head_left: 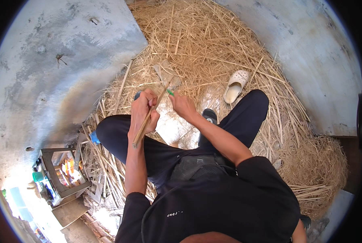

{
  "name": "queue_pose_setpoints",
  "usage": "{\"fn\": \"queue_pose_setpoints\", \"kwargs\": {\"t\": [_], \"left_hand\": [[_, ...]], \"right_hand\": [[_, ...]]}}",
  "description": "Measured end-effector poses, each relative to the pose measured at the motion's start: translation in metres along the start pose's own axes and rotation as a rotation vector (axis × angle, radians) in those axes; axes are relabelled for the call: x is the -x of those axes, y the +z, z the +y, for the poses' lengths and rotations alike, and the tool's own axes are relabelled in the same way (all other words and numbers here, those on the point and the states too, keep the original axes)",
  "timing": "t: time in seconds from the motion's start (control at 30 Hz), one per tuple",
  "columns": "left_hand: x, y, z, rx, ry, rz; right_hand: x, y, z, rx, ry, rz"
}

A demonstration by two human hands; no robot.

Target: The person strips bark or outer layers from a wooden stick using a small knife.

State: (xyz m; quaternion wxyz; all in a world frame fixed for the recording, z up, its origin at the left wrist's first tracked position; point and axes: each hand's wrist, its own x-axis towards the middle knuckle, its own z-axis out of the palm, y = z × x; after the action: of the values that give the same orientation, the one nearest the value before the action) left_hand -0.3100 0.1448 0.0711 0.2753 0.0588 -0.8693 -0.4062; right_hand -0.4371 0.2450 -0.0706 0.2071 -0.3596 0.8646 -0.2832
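Observation:
My left hand [142,111] is closed around a bamboo strip [143,127]. The strip slants from near my left forearm up to the far right, past my knuckles. Close beside its far end, my right hand [184,107] is closed on a small tool with a green part [170,92]. The rest of that tool is hidden or too small to make out, so I cannot tell whether it touches the strip. Both hands are above the floor between my bent, dark-trousered knees.
Straw-like shavings [205,36] and long split strips cover much of the floor. A pale clog [236,86] lies beyond my right knee. Grey walls [63,60] curve round both sides. A wooden frame [53,170] with colourful packets stands at lower left. A dark shoe [209,115] shows between my legs.

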Motion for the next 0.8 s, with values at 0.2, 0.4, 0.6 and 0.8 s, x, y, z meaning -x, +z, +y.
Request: {"fn": "queue_pose_setpoints", "kwargs": {"t": [0.2,0.4,0.6,0.8], "left_hand": [[-0.017,0.011,-0.006,0.076,0.095,0.231],[-0.014,0.020,-0.014,0.207,-0.012,0.521],[-0.017,0.014,-0.016,0.247,-0.075,0.501],[-0.013,0.003,-0.028,0.255,0.002,0.507]], "right_hand": [[-0.035,0.048,0.073,-0.037,0.010,0.118],[-0.006,0.016,-0.001,-0.338,-0.106,0.098],[-0.023,0.033,0.011,-0.081,-0.166,0.184],[-0.035,0.046,0.009,-0.008,-0.109,0.173]]}}
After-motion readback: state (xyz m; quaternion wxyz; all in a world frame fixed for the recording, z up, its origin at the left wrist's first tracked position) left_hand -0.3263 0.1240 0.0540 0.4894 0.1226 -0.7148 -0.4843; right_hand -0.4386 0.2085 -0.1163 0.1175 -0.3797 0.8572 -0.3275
